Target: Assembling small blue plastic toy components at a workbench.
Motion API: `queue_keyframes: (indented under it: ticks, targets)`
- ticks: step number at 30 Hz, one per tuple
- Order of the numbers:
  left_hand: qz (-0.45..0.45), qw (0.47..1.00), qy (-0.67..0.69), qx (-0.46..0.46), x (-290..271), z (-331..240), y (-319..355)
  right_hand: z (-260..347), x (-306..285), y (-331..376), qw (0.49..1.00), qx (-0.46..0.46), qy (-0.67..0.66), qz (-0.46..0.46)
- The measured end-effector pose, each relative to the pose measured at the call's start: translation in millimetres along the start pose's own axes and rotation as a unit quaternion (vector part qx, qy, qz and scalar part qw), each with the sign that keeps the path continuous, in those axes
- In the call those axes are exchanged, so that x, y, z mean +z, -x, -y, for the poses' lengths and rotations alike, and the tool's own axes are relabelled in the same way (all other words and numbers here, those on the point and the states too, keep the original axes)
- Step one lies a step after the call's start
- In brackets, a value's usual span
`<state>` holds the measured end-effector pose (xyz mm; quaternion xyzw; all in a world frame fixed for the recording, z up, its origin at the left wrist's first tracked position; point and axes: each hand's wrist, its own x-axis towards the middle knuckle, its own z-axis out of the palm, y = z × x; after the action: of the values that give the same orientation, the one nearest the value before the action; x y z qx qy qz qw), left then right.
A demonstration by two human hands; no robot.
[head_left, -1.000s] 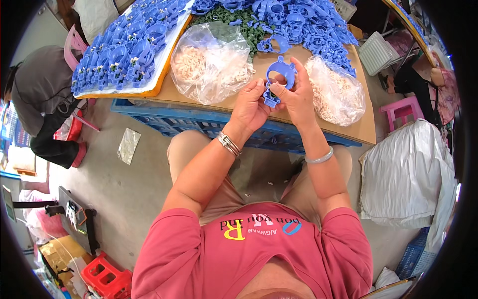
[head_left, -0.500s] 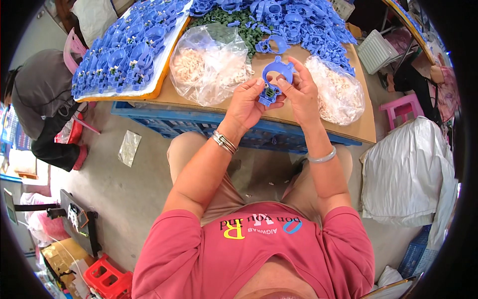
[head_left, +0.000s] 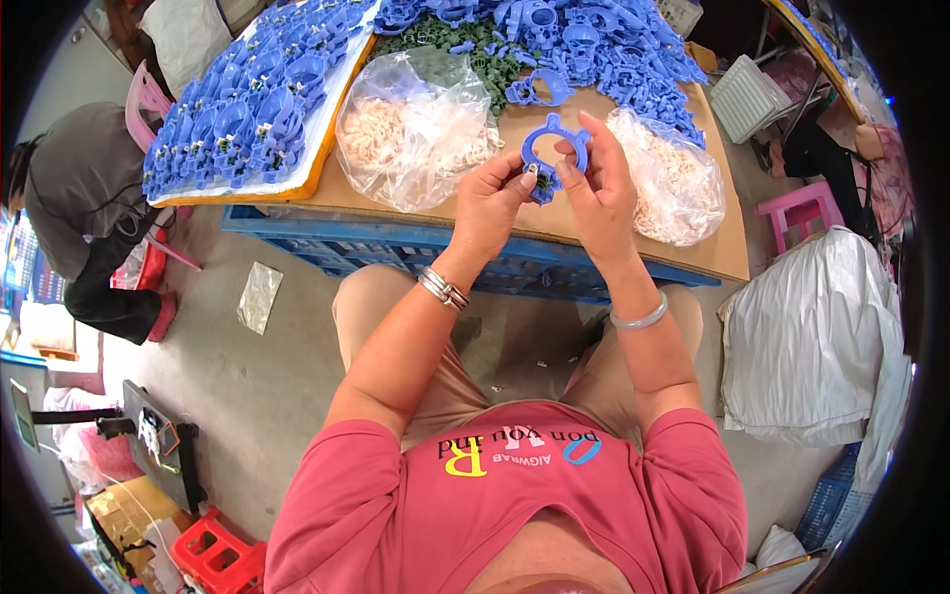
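Note:
Above the table's near edge I hold a blue plastic ring-shaped part (head_left: 553, 122) between both hands. It has small knobs around its rim and a narrower lower end bearing small dark green and pale pieces. My left hand (head_left: 491, 202) pinches that lower end, its thumb pressed over the small pieces and partly hiding them. Closed on the ring's right side is my right hand (head_left: 606, 193), thumb in front and forefinger raised by the rim. Just beyond lies a similar loose blue part (head_left: 544, 87) on the cardboard tabletop (head_left: 727, 243).
Clear bags of small pale pieces stand left (head_left: 381, 139) and right (head_left: 668, 183). Behind are a green pile (head_left: 475, 49) and a blue pile (head_left: 594, 45). A yellow-edged tray (head_left: 327, 163) carries rows of blue parts. Below is a blue crate (head_left: 297, 238); a person (head_left: 84, 178) sits left.
The blue part has tilted and shifted slightly. My left thumb has moved onto its lower end, covering more of the small pieces there, and my right fingers have shifted along the rim.

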<state>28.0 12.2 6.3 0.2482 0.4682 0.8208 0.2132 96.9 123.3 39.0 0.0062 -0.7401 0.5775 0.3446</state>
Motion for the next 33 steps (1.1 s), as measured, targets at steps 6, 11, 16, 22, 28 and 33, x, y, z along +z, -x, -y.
queue_keyframes:
  ticks: [6, 11, 16, 22, 28, 33]
  targets:
    - [-0.006, 1.0, -0.005, 0.017, -0.2, 3.2, 2.0, -8.7, 2.7, 1.9, 0.998, -0.057, -0.002, -0.02]
    - [-0.006, 1.0, -0.022, 0.02, 2.4, 1.4, 1.8, -11.9, 2.3, -0.3, 0.994, 0.004, -0.112, 0.009]
    - [0.006, 1.0, -0.015, 0.015, 4.2, 0.8, 1.0, -14.6, 3.3, 0.2, 0.998, 0.011, -0.054, -0.01]
    - [0.028, 0.998, 0.049, -0.022, -1.0, -2.2, -0.5, -5.6, 6.6, 1.0, 0.997, 0.009, -0.069, -0.016]
    - [0.112, 0.946, 0.286, -0.103, -5.4, -4.7, -3.3, -4.2, 2.0, -3.8, 0.99, 0.02, -0.132, 0.05]
    - [0.117, 0.935, 0.319, -0.099, -5.4, 2.3, -3.0, -0.9, -1.3, -7.6, 0.981, 0.047, -0.167, 0.084]
